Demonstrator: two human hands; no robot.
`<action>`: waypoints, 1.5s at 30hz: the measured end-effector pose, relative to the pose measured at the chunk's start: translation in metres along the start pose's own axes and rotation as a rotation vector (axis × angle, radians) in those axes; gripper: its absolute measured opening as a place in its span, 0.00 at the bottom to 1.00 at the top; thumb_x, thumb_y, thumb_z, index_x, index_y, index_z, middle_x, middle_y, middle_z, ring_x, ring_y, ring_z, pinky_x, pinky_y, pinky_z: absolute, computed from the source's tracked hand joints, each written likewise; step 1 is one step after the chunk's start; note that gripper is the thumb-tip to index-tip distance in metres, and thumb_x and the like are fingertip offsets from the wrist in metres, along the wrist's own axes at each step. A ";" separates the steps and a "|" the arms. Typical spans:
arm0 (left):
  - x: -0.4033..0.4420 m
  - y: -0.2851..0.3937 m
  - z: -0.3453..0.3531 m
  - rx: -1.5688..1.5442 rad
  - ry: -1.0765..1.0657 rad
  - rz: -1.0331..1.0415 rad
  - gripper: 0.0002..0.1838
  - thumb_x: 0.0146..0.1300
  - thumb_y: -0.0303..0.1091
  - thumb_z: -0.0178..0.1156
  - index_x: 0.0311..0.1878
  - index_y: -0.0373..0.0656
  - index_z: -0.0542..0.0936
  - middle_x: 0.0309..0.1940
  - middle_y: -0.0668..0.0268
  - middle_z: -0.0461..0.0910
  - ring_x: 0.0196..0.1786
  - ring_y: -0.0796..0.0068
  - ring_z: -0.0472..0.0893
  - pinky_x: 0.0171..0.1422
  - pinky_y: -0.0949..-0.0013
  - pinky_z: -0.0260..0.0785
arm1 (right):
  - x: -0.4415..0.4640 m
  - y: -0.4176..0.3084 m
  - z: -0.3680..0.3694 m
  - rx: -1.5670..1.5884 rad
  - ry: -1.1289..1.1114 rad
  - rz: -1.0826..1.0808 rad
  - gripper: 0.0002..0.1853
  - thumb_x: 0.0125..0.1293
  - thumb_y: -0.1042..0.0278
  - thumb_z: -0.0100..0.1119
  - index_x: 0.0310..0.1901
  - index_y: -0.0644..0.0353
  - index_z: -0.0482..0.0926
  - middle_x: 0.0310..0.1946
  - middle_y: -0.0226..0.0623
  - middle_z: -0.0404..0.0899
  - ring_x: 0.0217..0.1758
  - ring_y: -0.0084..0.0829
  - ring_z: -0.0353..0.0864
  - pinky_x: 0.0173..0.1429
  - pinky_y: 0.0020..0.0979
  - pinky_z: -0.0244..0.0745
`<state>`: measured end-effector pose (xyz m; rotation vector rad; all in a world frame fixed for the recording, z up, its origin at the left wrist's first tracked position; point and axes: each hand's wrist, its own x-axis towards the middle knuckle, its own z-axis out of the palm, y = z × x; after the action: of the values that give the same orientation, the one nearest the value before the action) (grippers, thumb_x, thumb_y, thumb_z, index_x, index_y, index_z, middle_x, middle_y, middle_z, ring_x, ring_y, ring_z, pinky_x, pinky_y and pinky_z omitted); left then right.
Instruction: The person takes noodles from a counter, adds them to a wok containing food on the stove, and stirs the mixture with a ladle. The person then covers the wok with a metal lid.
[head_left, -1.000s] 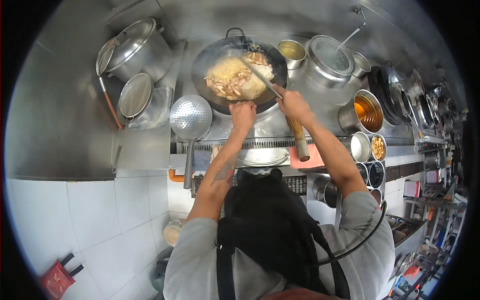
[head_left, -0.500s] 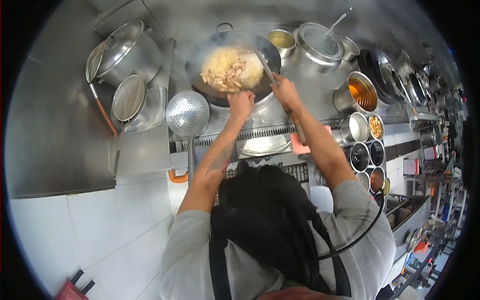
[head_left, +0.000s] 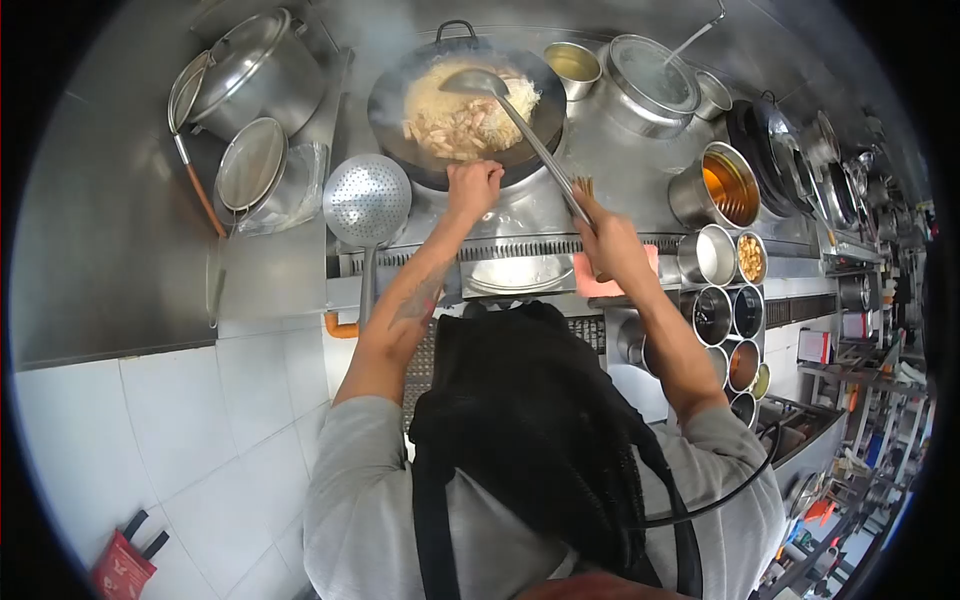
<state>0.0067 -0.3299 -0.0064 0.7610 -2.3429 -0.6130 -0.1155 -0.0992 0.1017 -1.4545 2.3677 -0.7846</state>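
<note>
A black wok (head_left: 390, 132) with steam over it holds noodles (head_left: 425, 98) and pale sliced pieces (head_left: 465, 132). My left hand (head_left: 474, 186) is closed at the wok's near rim; the part it grips is hidden beneath it. My right hand (head_left: 611, 243) is wrapped round the long handle of a metal ladle (head_left: 474, 83). The ladle's bowl is over the food in the middle of the wok. Beside my right hand, the bristles of a bamboo brush (head_left: 583, 187) show, partly covered by the hand.
A perforated skimmer (head_left: 367, 198) lies left of the wok. Further left are a lidded pot (head_left: 255, 75) and a strainer (head_left: 252, 165). On the right stand a pot of orange liquid (head_left: 730, 188), a lidded pot (head_left: 652, 85) and several small containers. A pink cloth (head_left: 598, 276) lies at the front.
The ladle's bowl has come into view above the food, and my right hand has moved down and right, away from the wok. My left hand remains at the rim. The camera view has shifted.
</note>
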 end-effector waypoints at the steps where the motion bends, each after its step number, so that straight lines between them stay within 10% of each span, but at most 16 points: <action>1: 0.004 -0.003 0.006 -0.002 -0.006 -0.027 0.09 0.64 0.37 0.65 0.41 0.45 0.89 0.29 0.57 0.86 0.34 0.56 0.85 0.55 0.57 0.66 | -0.015 0.013 0.000 0.045 0.018 -0.012 0.24 0.67 0.68 0.60 0.65 0.53 0.77 0.37 0.61 0.83 0.41 0.60 0.84 0.49 0.50 0.79; 21: 0.008 0.000 -0.001 -0.032 -0.088 -0.132 0.10 0.63 0.41 0.66 0.41 0.48 0.90 0.35 0.58 0.88 0.41 0.53 0.86 0.57 0.55 0.71 | -0.004 0.027 -0.025 0.143 -0.179 0.270 0.25 0.70 0.63 0.58 0.68 0.51 0.75 0.39 0.60 0.84 0.41 0.54 0.86 0.51 0.46 0.78; 27: 0.010 0.005 -0.005 0.018 -0.115 -0.141 0.12 0.63 0.40 0.68 0.44 0.44 0.89 0.36 0.54 0.88 0.40 0.53 0.87 0.54 0.59 0.77 | 0.023 0.064 -0.099 -0.463 -0.144 -0.236 0.28 0.73 0.64 0.53 0.74 0.48 0.66 0.36 0.60 0.84 0.42 0.55 0.87 0.46 0.52 0.82; 45: 0.000 0.003 0.008 0.014 0.037 -0.060 0.06 0.60 0.36 0.67 0.37 0.46 0.89 0.34 0.61 0.86 0.44 0.60 0.84 0.55 0.53 0.64 | 0.108 -0.007 -0.145 -0.826 -0.528 -0.351 0.34 0.72 0.65 0.56 0.78 0.50 0.58 0.36 0.54 0.83 0.39 0.54 0.86 0.45 0.50 0.82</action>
<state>0.0000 -0.3260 -0.0102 0.8449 -2.3002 -0.6037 -0.2297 -0.1519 0.2315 -2.0665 2.0906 0.5763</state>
